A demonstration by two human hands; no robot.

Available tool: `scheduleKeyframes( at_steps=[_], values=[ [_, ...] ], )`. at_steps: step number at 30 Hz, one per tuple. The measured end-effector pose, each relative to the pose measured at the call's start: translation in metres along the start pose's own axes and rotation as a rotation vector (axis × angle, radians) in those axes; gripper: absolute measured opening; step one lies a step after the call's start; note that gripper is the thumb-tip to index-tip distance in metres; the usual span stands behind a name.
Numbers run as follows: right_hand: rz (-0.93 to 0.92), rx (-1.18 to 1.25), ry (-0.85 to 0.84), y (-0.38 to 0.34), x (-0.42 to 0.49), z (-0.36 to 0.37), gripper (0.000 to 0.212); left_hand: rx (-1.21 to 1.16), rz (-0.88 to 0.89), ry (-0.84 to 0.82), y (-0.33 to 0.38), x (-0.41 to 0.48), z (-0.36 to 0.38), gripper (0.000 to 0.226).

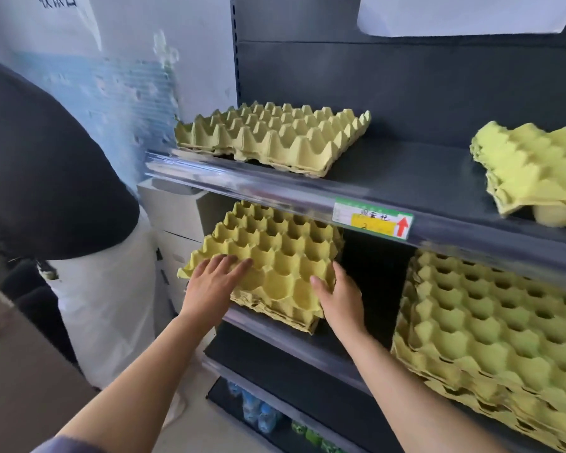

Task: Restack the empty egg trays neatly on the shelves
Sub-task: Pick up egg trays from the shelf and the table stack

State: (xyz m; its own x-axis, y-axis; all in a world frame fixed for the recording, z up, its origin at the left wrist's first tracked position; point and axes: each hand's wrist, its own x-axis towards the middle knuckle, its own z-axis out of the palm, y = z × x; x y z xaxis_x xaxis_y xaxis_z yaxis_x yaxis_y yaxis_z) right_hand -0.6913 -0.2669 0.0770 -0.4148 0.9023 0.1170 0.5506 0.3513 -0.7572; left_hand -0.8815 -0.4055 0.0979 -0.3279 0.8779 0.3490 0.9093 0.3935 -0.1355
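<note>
A small stack of yellow egg trays [278, 253] lies on the middle shelf [275, 331], turned at an angle with its near corner over the shelf's front edge. My left hand [214, 277] rests flat on the stack's top left part, fingers straight. My right hand [339, 299] presses against the stack's right front edge, thumb on top. Another short stack of trays [272, 135] sits on the upper shelf [406, 178] at the left. A crooked pile [533, 171] lies at that shelf's right end. A taller stack [490, 331] fills the middle shelf's right side.
A person in a dark top and white apron [46, 178] stands close on the left. A price label [371, 220] is on the upper shelf's rail. Bottles [258, 410] stand on the bottom shelf. A cardboard box [17, 371] is at lower left.
</note>
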Motion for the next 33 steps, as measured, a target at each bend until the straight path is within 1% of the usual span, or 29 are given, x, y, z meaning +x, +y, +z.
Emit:
scheduleKeyframes(
  at_steps=[3, 5, 7, 10, 11, 12, 13, 16, 18, 20, 22, 23, 27, 29, 32, 33],
  values=[
    [0.028, -0.040, 0.022, -0.008, 0.019, 0.021, 0.069, -0.065, 0.033, -0.022, -0.021, 0.023, 0.017, 0.077],
    [0.062, -0.087, 0.037, -0.012, 0.028, 0.034, 0.069, -0.104, 0.056, -0.089, -0.034, 0.036, 0.032, 0.076],
    [0.108, -0.166, 0.001, -0.013, 0.032, 0.043, 0.068, -0.157, 0.091, -0.146, -0.045, 0.044, 0.046, 0.074],
    [0.175, -0.277, -0.070, -0.009, 0.031, 0.053, 0.068, -0.227, 0.182, -0.333, -0.059, 0.045, 0.067, 0.067],
    [0.185, -0.291, -0.075, -0.008, 0.029, 0.055, 0.068, -0.234, 0.203, -0.395, -0.063, 0.042, 0.073, 0.069],
    [0.185, -0.301, -0.074, -0.008, 0.028, 0.055, 0.068, -0.231, 0.216, -0.418, -0.066, 0.040, 0.077, 0.072],
    [0.183, -0.315, -0.070, -0.008, 0.027, 0.056, 0.068, -0.224, 0.225, -0.396, -0.068, 0.039, 0.081, 0.074],
    [0.168, -0.364, -0.069, -0.012, 0.026, 0.054, 0.067, -0.237, 0.209, -0.253, -0.065, 0.042, 0.078, 0.088],
    [0.137, -0.412, -0.069, -0.016, 0.024, 0.049, 0.065, -0.254, 0.219, -0.166, -0.060, 0.047, 0.072, 0.078],
    [0.075, -0.477, -0.021, -0.019, 0.020, 0.041, 0.060, -0.239, 0.262, -0.093, -0.050, 0.052, 0.060, 0.059],
    [-0.038, -0.566, 0.056, -0.020, 0.013, 0.029, 0.054, -0.230, 0.315, -0.003, -0.035, 0.057, 0.046, 0.035],
    [-0.093, -0.604, 0.093, -0.019, 0.009, 0.022, 0.050, -0.244, 0.345, 0.036, -0.025, 0.059, 0.040, 0.028],
    [-0.259, -0.648, 0.287, -0.008, -0.010, -0.017, 0.035, -0.305, 0.422, 0.105, 0.027, 0.061, 0.007, 0.028],
    [-0.302, -0.674, 0.369, -0.001, -0.025, -0.046, 0.030, -0.334, 0.461, 0.162, 0.062, 0.057, -0.011, 0.025],
    [-0.288, -0.683, 0.392, 0.019, -0.055, -0.097, 0.037, -0.364, 0.514, 0.240, 0.122, 0.044, -0.044, 0.020],
    [-0.285, -0.688, 0.400, 0.026, -0.066, -0.114, 0.037, -0.370, 0.526, 0.257, 0.141, 0.039, -0.052, 0.015]
  ],
)
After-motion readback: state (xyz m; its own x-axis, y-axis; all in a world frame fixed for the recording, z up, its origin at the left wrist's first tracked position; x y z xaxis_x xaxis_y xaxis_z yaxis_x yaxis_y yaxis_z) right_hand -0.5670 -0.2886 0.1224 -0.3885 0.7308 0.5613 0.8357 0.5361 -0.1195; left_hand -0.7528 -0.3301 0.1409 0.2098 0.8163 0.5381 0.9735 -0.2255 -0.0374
